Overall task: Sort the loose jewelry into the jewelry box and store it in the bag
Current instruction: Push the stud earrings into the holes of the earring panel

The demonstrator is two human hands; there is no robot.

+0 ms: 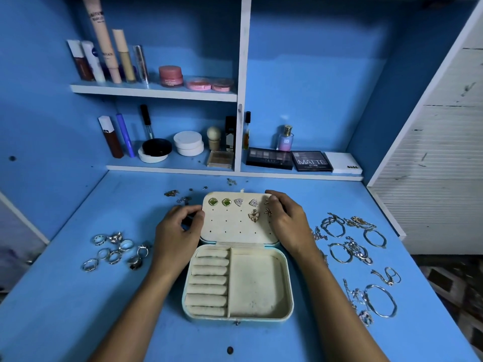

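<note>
The cream-lined jewelry box (237,280) lies open at the centre of the blue desk (78,296), its ring rolls and tray bare and its perforated lid (235,226) studded with earrings (226,202). The left hand (177,231) pinches the lid's 9 o'clock edge; the right hand (287,220) curls over its 2 o'clock corner. Rings (115,250) lie at 9 o'clock, bracelets (360,254) at 3, cosmetics shelves (154,91) at 12.

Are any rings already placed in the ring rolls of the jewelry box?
No, the ring rolls are bare; the rings lie loose on the desk, left of the jewelry box.
</note>
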